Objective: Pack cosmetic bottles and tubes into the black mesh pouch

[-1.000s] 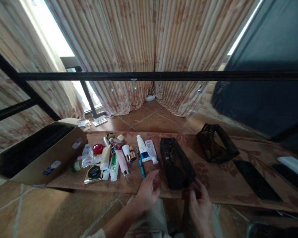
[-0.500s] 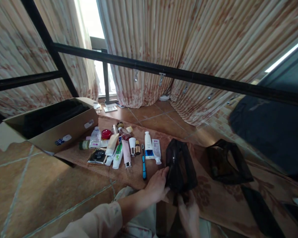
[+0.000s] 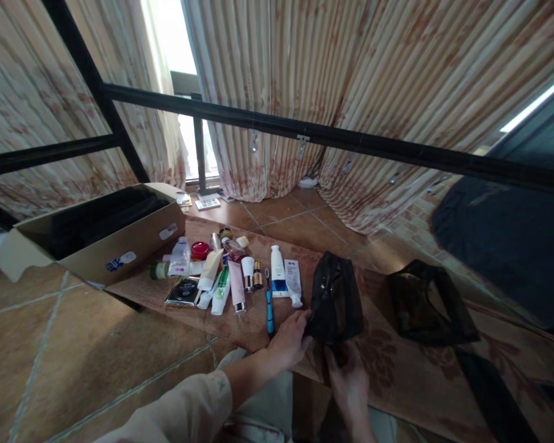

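A black see-through mesh pouch (image 3: pixel 322 301) stands near the front edge of the cloth-covered bench. My left hand (image 3: pixel 290 339) grips its near left corner, fingers curled against the mesh. At the pouch's near end, my right hand (image 3: pixel 349 376) has its fingers closed on the dark edge; the fingertips are partly hidden. Just left of the pouch lie a white tube with a blue end (image 3: pixel 278 271), a clear-white tube (image 3: pixel 293 283) and a blue toothbrush (image 3: pixel 269 307). What the pouch holds, if anything, is hard to make out.
Several cosmetics, including a pink tube (image 3: pixel 236 286) and a red jar (image 3: pixel 200 250), are grouped at left. An open cardboard box (image 3: pixel 143 245) with dark contents stands beyond them. Another black mesh pouch (image 3: pixel 427 307) lies right. A black metal rail (image 3: pixel 258 118) crosses behind.
The near end of the pouch has shifted slightly away from me, with my right hand moving up along with it. My left hand keeps its hold. The loose items lie as before.
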A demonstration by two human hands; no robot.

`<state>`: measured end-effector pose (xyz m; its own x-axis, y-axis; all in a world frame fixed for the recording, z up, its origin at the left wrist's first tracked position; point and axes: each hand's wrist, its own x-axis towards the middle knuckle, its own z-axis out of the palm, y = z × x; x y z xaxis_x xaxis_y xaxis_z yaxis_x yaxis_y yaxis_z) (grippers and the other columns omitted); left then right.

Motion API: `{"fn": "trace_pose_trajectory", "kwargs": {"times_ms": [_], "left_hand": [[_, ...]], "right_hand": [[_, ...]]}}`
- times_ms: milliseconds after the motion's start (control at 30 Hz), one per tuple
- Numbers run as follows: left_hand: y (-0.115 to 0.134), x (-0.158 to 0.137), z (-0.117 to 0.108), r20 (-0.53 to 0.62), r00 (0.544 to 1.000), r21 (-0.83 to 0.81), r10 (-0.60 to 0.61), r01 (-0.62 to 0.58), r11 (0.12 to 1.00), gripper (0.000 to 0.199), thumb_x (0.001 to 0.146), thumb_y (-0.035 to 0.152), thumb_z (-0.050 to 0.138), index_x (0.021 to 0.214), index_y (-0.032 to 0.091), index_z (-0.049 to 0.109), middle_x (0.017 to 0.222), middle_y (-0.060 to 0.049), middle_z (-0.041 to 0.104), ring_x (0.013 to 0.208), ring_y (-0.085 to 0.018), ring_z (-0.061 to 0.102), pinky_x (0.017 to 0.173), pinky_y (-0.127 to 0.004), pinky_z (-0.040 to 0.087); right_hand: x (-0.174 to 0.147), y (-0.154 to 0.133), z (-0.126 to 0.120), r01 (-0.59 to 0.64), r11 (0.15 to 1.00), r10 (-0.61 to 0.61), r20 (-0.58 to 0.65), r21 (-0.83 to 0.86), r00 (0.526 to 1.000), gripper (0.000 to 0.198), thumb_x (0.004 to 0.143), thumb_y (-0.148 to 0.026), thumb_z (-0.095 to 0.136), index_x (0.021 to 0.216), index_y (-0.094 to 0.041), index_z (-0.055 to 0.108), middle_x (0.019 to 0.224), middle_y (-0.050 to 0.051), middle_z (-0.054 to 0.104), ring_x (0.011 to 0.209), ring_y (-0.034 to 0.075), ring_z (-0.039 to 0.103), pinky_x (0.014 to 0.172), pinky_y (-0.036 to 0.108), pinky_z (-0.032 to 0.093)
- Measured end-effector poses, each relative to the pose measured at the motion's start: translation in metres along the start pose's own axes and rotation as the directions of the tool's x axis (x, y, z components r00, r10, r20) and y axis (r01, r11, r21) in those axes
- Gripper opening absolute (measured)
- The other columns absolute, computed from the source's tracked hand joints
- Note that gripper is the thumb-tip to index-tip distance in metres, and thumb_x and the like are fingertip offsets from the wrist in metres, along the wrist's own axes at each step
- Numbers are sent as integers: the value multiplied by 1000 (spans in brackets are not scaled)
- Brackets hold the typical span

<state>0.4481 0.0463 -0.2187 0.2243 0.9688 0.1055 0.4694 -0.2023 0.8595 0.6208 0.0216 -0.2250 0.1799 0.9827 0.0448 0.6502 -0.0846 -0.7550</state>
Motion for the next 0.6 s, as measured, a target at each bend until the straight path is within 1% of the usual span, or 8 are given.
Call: {"fn": "trace_pose_trajectory", "kwargs": {"times_ms": [200,333,467,600], "left_hand": [[1,-1,1,-5,1000,52,13,-13,999,58,79,11,52,135,18,39,132,-10,48,124,-23,47,111,-41,36],[2,-4,0,-16,999,84,27,-26,996,57,80,11,49,135,17,38,133,-11,47,125,-23,46,111,-39,36],[2,-4,0,-26,998,84,55,-52,995,59,79,9,48,136,17,37,132,-11,48,123,-22,47,110,-39,38],[2,-3,0,-49,997,79,65,-61,995,60,76,6,47,134,18,39,130,-10,50,122,-22,48,109,-38,40]], "right_hand": [[0,4,2,23,1000,-23,-34,-16,999,45,78,-46,53,108,-15,63,104,12,69,92,26,64,80,36,48],[0,5,1,26,1000,-26,-14,5,1000,44,80,-46,51,108,-15,64,105,12,69,88,25,65,78,35,48],[2,7,0,20,999,-20,6,27,1000,42,80,-45,52,107,-15,64,103,11,69,92,26,64,81,35,47],[4,7,0,3,1000,-3,19,26,1000,41,79,-46,54,104,-16,65,102,11,69,92,26,64,81,36,47]]}}
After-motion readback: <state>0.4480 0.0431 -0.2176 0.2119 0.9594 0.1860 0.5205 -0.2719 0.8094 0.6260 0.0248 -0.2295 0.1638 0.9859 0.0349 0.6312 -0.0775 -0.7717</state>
